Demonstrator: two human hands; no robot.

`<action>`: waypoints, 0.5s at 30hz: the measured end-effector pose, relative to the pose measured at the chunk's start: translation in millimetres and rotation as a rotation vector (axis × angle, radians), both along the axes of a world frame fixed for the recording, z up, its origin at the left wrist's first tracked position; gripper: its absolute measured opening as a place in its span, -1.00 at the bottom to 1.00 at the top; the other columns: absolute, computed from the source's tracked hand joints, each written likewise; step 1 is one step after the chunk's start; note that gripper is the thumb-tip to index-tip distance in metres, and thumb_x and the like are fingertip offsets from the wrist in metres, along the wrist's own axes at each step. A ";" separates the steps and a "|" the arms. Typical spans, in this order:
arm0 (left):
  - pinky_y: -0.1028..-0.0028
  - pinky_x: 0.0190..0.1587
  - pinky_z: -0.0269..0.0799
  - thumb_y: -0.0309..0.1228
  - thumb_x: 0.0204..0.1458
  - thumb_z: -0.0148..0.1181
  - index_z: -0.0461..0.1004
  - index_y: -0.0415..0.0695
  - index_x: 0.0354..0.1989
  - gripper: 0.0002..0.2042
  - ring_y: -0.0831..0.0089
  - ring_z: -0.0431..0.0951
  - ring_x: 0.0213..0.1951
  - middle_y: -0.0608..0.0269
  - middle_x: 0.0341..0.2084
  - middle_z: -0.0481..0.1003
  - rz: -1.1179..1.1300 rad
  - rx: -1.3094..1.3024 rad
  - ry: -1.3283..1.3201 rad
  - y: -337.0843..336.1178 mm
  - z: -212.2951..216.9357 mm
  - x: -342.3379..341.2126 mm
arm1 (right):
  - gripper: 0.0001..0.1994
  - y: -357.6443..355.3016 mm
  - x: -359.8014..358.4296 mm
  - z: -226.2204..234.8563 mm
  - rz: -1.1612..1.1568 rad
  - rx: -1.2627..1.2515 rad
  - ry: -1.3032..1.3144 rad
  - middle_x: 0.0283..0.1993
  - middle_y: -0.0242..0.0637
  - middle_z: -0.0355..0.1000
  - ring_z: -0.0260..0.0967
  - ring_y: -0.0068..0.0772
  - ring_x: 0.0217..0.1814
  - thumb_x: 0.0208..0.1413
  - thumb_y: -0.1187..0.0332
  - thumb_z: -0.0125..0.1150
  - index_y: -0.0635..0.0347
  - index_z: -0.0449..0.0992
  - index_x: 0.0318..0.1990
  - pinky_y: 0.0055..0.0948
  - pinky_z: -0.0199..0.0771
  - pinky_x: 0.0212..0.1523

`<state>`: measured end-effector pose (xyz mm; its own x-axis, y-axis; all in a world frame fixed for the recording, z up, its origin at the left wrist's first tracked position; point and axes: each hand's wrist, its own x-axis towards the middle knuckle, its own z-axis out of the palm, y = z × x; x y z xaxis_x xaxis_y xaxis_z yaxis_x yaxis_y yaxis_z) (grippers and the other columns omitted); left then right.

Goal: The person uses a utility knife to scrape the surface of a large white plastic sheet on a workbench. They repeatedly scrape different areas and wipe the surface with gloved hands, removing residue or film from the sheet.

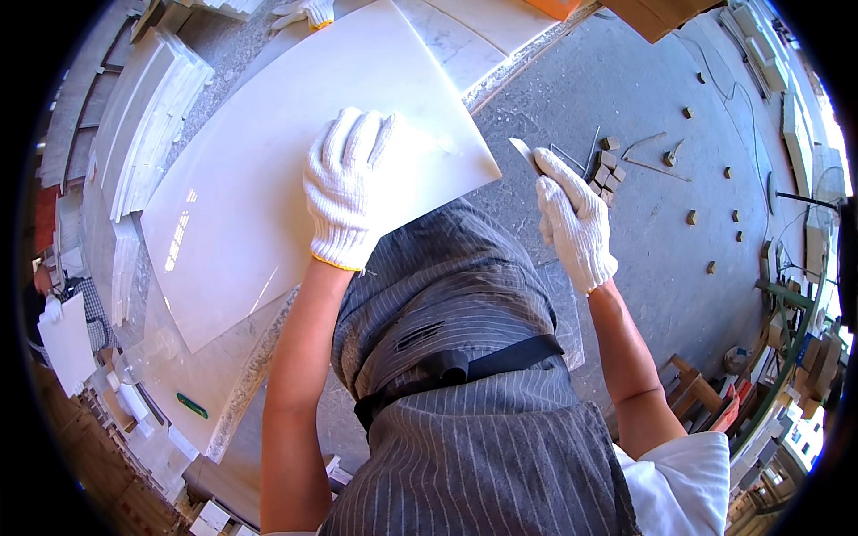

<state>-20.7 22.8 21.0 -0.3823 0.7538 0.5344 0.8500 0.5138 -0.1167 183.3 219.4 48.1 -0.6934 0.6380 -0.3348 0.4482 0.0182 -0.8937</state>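
A large, glossy white slab (241, 192), which looks like polished stone, lies on the worktable to my left, its near right corner reaching past the edge. My left hand (347, 174), in a white knit glove with a yellow cuff edge, rests on top of it. The fingers lie flat and slightly apart, gripping nothing. To the right of the slab, over the floor, my gloved right hand (574, 219) is closed on a thin, flat metal blade (525, 154). Its tip points up and left, near the slab's corner but apart from it. The blade's rear part is hidden in the fingers.
Another white glove (308, 11) shows at the top edge. Stacked pale slabs (143, 116) stand at left. A green-handled tool (191, 406) lies on the table. Small blocks (608, 170) and thin rods lie on the grey floor (652, 259). A person (76, 313) handles a white panel far left.
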 end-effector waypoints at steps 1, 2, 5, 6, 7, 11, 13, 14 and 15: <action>0.16 0.12 0.40 -0.34 0.02 0.33 0.58 0.09 0.09 -0.61 0.24 0.49 0.14 0.37 -0.03 0.55 -0.002 0.000 -0.012 1.2 1.7 0.3 | -0.61 0.2 0.0 -0.2 0.001 -0.002 -0.004 -0.05 -0.34 0.58 0.29 -0.68 -0.43 0.31 0.28 0.23 0.05 0.51 0.26 -0.57 0.44 -0.45; 0.16 0.12 0.40 -0.34 0.02 0.32 0.59 0.09 0.08 -0.61 0.24 0.49 0.14 0.36 -0.03 0.55 -0.006 0.000 -0.022 2.4 3.6 0.8 | -0.61 0.3 0.4 -0.1 0.004 0.002 0.001 -0.04 -0.33 0.58 0.30 -0.68 -0.43 0.31 0.28 0.23 0.05 0.51 0.26 -0.57 0.44 -0.45; 0.15 0.11 0.40 -0.35 0.01 0.32 0.59 0.08 0.07 -0.62 0.23 0.48 0.14 0.36 -0.04 0.55 0.001 -0.004 -0.009 3.6 4.5 2.1 | -0.61 0.2 1.0 0.8 0.012 0.003 0.005 -0.03 -0.33 0.58 0.31 -0.68 -0.43 0.31 0.27 0.22 0.05 0.51 0.26 -0.57 0.45 -0.45; 0.16 0.11 0.40 -0.35 0.01 0.32 0.59 0.08 0.06 -0.62 0.23 0.48 0.13 0.36 -0.04 0.55 0.000 0.000 -0.008 3.2 4.0 2.1 | -0.61 0.0 0.5 2.3 0.014 -0.006 -0.001 -0.03 -0.32 0.58 0.31 -0.68 -0.43 0.31 0.27 0.22 0.05 0.51 0.26 -0.57 0.45 -0.45; 0.16 0.11 0.41 -0.35 0.00 0.32 0.59 0.08 0.06 -0.62 0.22 0.48 0.13 0.36 -0.04 0.54 -0.001 0.004 -0.007 2.9 3.3 2.1 | -0.61 -0.2 0.2 2.9 0.015 -0.014 -0.006 -0.03 -0.32 0.58 0.31 -0.68 -0.43 0.31 0.27 0.22 0.06 0.51 0.26 -0.57 0.45 -0.45; 0.16 0.11 0.41 -0.36 -0.01 0.32 0.59 0.08 0.05 -0.62 0.22 0.49 0.12 0.36 -0.05 0.54 -0.012 0.017 0.003 3.1 2.1 0.8 | -0.61 0.1 0.9 -1.9 0.016 0.015 0.011 -0.06 -0.33 0.57 0.31 -0.69 -0.44 0.32 0.27 0.22 0.06 0.51 0.26 -0.58 0.44 -0.45; 0.17 0.11 0.40 -0.36 -0.01 0.32 0.59 0.08 0.05 -0.62 0.23 0.48 0.12 0.36 -0.06 0.54 -0.003 0.012 -0.010 4.1 4.9 2.5 | -0.61 -0.3 0.1 -0.3 0.016 0.008 0.002 -0.08 -0.33 0.57 0.30 -0.69 -0.44 0.32 0.27 0.22 0.06 0.51 0.26 -0.59 0.44 -0.46; 0.17 0.11 0.40 -0.36 -0.01 0.32 0.59 0.09 0.05 -0.62 0.23 0.48 0.12 0.36 -0.06 0.53 0.002 0.010 -0.016 4.7 6.3 3.4 | -0.61 -0.6 -0.3 1.0 0.013 0.000 0.001 -0.09 -0.34 0.57 0.30 -0.69 -0.44 0.32 0.28 0.22 0.06 0.51 0.26 -0.59 0.43 -0.46; 0.17 0.11 0.40 -0.36 -0.01 0.32 0.59 0.09 0.05 -0.62 0.23 0.48 0.12 0.37 -0.05 0.53 0.007 0.003 -0.013 5.0 6.7 3.9 | -0.61 -0.9 -0.6 2.5 0.010 -0.008 0.000 -0.10 -0.35 0.57 0.30 -0.70 -0.44 0.32 0.28 0.22 0.06 0.51 0.26 -0.59 0.43 -0.46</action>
